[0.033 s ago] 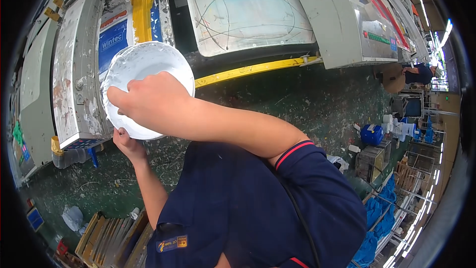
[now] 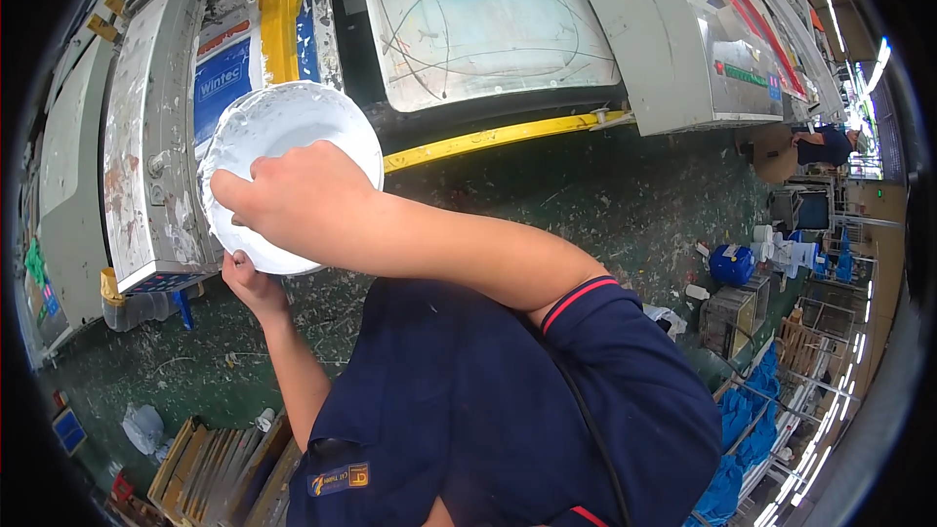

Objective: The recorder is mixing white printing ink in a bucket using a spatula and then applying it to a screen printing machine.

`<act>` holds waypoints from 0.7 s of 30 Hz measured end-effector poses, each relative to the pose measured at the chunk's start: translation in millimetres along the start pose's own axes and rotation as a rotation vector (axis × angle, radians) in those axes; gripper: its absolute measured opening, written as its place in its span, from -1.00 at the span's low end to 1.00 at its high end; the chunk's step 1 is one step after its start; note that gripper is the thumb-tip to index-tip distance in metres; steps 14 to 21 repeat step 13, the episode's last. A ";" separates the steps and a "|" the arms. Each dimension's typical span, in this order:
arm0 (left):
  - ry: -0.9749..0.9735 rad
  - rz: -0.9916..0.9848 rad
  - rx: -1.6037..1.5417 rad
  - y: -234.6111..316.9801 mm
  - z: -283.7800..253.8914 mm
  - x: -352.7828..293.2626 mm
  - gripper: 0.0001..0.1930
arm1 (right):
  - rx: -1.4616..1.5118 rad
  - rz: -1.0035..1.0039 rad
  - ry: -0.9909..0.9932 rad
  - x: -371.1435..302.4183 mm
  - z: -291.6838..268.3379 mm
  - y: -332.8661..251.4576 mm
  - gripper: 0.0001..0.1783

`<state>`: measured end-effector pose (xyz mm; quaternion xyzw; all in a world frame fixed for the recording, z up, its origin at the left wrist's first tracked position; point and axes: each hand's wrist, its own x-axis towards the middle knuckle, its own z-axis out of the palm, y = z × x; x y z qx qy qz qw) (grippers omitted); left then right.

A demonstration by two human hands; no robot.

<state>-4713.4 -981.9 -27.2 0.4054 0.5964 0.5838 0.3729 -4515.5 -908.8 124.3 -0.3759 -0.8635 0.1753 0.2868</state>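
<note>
A round white bucket (image 2: 344, 129), its rim and wall smeared with thick white paint or ink, is tilted so that its mouth faces me. My left hand (image 2: 252, 285) grips its lower near edge, with the thumb showing and the other fingers mostly hidden. Over the mouth of the bucket, my right hand (image 2: 303, 197) is closed in a fist with its knuckles up. Whatever that hand holds, if anything, is hidden beneath the fingers. My right forearm crosses in front of the bucket from the right.
Behind the bucket is a paint-spattered machine (image 2: 156, 156) with a blue panel (image 2: 223, 88). A pale flat printing bed (image 2: 498, 20) with a yellow bar (image 2: 488, 140) lies beyond. Stacked boards (image 2: 215, 468) stand at lower left, a blue drum (image 2: 732, 265) at right. Another person (image 2: 828, 146) is far right.
</note>
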 end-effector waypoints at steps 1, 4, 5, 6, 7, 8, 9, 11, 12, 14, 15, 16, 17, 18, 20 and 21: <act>-0.022 0.009 -0.008 0.2 -1.1 0.5 -0.24 | 0.000 -0.001 0.000 -0.3 -0.5 -0.2 -0.80; -0.045 0.017 -0.002 1.1 -2.0 0.9 -0.24 | 0.010 -0.002 0.004 -0.2 0.5 0.2 -0.80; -0.046 0.017 0.013 1.2 -2.0 1.9 -0.24 | 0.008 -0.001 0.007 0.6 2.4 0.3 -0.81; -0.047 0.018 0.012 1.6 -1.5 2.7 -0.24 | 0.006 -0.001 0.010 1.3 3.9 0.4 -0.81; -0.040 0.027 0.009 2.2 -1.3 2.1 -0.24 | 0.005 -0.002 0.010 1.4 5.0 -0.1 -0.81; -0.033 0.035 0.005 2.5 -1.5 1.8 -0.24 | -0.011 -0.011 0.020 1.5 5.9 -0.7 -0.81; -0.032 0.036 0.004 0.9 -3.3 1.7 -0.24 | -0.026 -0.020 0.031 1.5 6.7 -1.4 -0.82; -0.047 0.039 0.014 -2.1 -4.9 3.2 -0.24 | -0.031 -0.010 0.017 1.2 7.1 -1.7 -0.82; -0.045 0.042 0.015 -3.0 -4.9 3.8 -0.24 | -0.034 -0.001 0.002 1.4 6.8 -1.6 -0.81; -0.042 0.044 0.017 -1.8 -3.8 3.2 -0.24 | -0.041 -0.001 -0.020 1.6 5.2 -1.9 -0.79; -0.042 0.044 0.017 -1.8 -3.8 3.2 -0.24 | -0.041 -0.001 -0.020 1.6 5.2 -1.9 -0.79; -0.042 0.044 0.017 -1.8 -3.8 3.2 -0.24 | -0.041 -0.001 -0.020 1.6 5.2 -1.9 -0.79; -0.042 0.044 0.017 -1.8 -3.8 3.2 -0.24 | -0.041 -0.001 -0.020 1.6 5.2 -1.9 -0.79; -0.042 0.044 0.017 -1.8 -3.8 3.2 -0.24 | -0.041 -0.001 -0.020 1.6 5.2 -1.9 -0.79; -0.042 0.044 0.017 -1.8 -3.8 3.2 -0.24 | -0.041 -0.001 -0.020 1.6 5.2 -1.9 -0.79; -0.042 0.044 0.017 -1.8 -3.8 3.2 -0.24 | -0.041 -0.001 -0.020 1.6 5.2 -1.9 -0.79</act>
